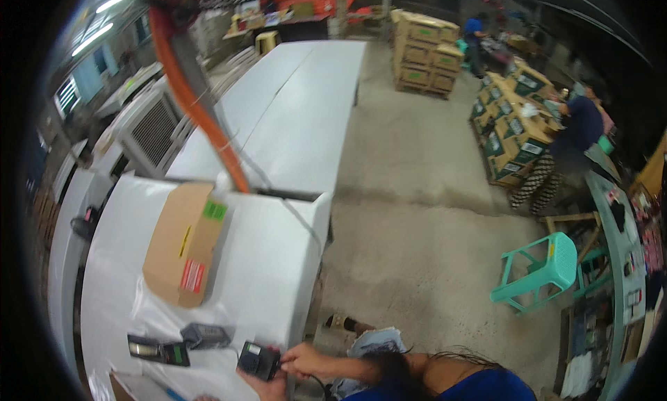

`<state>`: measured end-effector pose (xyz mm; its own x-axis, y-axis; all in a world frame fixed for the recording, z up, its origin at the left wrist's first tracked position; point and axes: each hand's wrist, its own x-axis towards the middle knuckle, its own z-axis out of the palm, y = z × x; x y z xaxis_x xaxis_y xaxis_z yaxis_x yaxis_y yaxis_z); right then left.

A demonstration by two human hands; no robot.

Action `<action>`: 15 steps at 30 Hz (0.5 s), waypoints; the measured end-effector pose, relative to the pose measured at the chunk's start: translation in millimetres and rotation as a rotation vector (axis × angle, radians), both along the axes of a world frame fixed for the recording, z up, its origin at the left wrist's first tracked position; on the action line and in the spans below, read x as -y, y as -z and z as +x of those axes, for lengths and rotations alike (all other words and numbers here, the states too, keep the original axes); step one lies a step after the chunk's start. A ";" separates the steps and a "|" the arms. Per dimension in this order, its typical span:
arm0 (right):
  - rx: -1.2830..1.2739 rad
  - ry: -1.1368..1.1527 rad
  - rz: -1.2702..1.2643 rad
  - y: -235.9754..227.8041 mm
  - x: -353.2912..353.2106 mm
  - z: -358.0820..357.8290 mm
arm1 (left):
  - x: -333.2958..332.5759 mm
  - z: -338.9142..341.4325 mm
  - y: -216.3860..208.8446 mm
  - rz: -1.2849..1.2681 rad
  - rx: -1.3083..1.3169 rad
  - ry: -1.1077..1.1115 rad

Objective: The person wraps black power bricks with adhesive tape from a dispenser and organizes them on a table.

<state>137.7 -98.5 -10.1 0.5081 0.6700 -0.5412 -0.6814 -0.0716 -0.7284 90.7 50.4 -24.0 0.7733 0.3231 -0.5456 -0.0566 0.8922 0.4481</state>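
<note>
A small black box-shaped device [258,359] with a pale label is held over the near right edge of the white table. My left hand [269,387] grips it from below, partly cut off by the lower edge. My right hand [303,361] is closed at the device's right side, its fingers pinched on what looks like the end of a black cable [321,385], which loops down below the hand. The fingertips' exact hold is too small to make out. Left of the device lie a grey crumpled pouch [207,336] and an open black case [158,350].
A brown cardboard box [184,244] lies on the white table [267,262]. An orange post [191,102] with a hanging cord rises behind it. To the right are a green stool [542,265] and stacked cartons [511,130], with a person [580,130] beside them. Another person [474,39] sits farther back.
</note>
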 end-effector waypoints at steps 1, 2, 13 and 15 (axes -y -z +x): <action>-0.032 0.028 0.012 3.5 1.1 -2.0 | 2.7 3.3 -5.4 0.046 -0.072 0.062; -0.062 0.049 0.028 5.1 2.6 -0.3 | 4.3 4.8 -5.9 0.007 -0.041 0.067; 0.081 0.060 0.056 10.0 -16.3 3.7 | -14.7 -3.6 -14.6 0.815 0.033 0.331; 0.110 0.152 -0.012 17.8 -12.1 2.8 | 22.8 4.3 -22.0 1.257 -0.093 0.396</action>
